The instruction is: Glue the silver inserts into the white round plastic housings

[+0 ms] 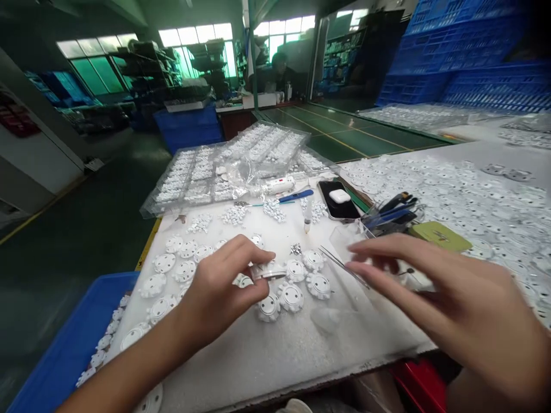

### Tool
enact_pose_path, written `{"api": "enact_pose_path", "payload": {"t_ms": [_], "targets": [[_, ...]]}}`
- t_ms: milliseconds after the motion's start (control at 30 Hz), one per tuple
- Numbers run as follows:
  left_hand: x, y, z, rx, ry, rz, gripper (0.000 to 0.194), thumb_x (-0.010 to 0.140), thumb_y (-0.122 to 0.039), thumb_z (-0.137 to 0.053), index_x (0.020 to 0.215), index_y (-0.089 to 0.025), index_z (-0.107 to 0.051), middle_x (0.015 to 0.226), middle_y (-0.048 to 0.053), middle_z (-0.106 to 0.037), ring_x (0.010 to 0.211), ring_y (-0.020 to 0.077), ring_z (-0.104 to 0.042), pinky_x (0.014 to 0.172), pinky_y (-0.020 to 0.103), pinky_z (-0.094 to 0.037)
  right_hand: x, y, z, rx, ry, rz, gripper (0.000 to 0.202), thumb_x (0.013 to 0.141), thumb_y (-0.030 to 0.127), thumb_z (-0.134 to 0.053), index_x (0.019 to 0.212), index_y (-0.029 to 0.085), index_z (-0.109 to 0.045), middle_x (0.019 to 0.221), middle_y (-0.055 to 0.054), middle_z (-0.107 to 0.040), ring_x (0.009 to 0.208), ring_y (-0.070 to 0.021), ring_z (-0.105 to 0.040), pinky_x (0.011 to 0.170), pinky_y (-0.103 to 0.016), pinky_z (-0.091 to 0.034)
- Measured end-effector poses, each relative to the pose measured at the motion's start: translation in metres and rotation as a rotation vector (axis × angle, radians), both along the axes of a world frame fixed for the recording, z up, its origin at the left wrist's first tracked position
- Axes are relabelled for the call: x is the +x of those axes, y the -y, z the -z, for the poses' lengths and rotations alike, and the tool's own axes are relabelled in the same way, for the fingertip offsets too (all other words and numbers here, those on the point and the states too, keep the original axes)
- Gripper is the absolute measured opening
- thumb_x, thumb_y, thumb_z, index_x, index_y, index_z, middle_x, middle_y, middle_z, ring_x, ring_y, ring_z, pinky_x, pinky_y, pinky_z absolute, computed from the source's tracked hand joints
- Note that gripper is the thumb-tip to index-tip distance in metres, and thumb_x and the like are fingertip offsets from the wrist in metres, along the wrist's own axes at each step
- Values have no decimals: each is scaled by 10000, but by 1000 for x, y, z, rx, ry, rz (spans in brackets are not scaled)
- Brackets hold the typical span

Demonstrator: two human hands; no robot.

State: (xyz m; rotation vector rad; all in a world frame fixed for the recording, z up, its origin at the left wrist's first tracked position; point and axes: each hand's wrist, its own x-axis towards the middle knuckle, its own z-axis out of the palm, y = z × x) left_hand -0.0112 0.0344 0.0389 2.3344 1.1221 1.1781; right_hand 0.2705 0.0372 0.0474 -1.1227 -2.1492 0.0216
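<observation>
My left hand (235, 272) is closed, pinching a white round disc part (273, 271) on edge between thumb and fingers above the table. My right hand (434, 292) is slightly blurred, its thumb and forefinger apart with nothing visible between them. Thin metal tweezers (338, 261) lie by the right thumb tip; whether they touch it I cannot tell. Several white scalloped discs with dark holes (291, 296) sit between the hands, and more discs (164, 263) spread out at the left. Close to them is a little heap of tiny metal pieces (296, 249).
Piles of small white pieces (235, 215), a blue-handled tool (296, 196), a small tube (307, 221) and a phone (338, 201) with a white case lie farther back. Filled clear trays (189, 172) stand behind. A blue bin (64, 350) is at the left, a yellow-green box (441, 236) at the right.
</observation>
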Motion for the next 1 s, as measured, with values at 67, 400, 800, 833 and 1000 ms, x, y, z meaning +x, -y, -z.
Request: {"api": "enact_pose_path", "payload": {"t_ms": [67,400,800,833,1000], "targets": [[1,-1,2,113,-27,20,298,792,54,-581,1027,-119,-645,852,51,-637,764,134,-612,616,235,-521,-21,-11,-11,-123,53,-175,194,952,436,-586,1099,310,-597,982,60,-667,810,-72,-627,727,-169,-473],[1,-5,6,-19,111,116,286,820,-112,-740,1076,-179,-632,921,36,-656,854,126,-635,701,193,-571,-61,-40,2,-579,-74,-447,176,934,197,-553,1065,230,-666,878,28,-677,790,-83,-617,705,-180,-432],[-7,-127,17,-448,-417,4,257,876,-322,-672,1073,-162,-637,1044,76,-671,958,234,-639,858,400,-537,-59,-41,21,-621,-267,-363,174,889,129,-548,898,130,-722,731,-12,-678,612,-78,-627,574,-146,-444],[-2,-143,25,-422,-447,6,262,870,-299,-682,1081,-153,-631,1052,80,-662,969,236,-631,863,414,-531,-60,-39,22,-606,-265,-358,162,875,122,-568,902,131,-727,723,-8,-678,618,-77,-627,589,-145,-450],[27,-202,58,-374,-584,59,233,934,-336,-621,1057,-139,-637,1029,64,-659,876,192,-646,783,387,-555,-56,-33,23,-521,-297,-293,191,842,107,-611,971,144,-747,801,-10,-704,670,-70,-645,669,-133,-484]]}}
